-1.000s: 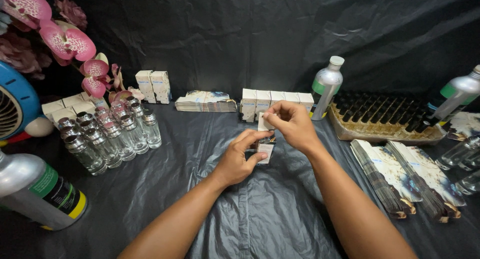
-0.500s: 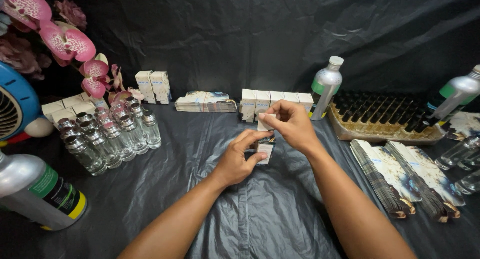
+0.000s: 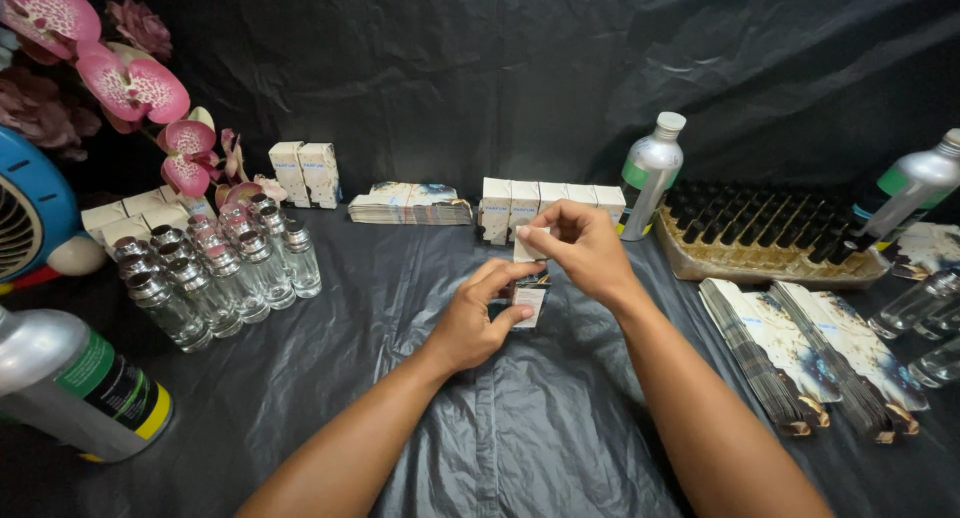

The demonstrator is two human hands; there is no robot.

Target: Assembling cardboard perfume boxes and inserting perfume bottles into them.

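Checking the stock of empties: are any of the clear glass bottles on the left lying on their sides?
No, the clear glass bottles all stand upright in a tight cluster, each with its silver top up.

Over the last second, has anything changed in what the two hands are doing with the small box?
Almost nothing moved. The left hand holds the small box in the same place as before, and the right hand still pinches its top flap. Nothing was picked up or let go. The glass bottles and flat cartons stayed put.
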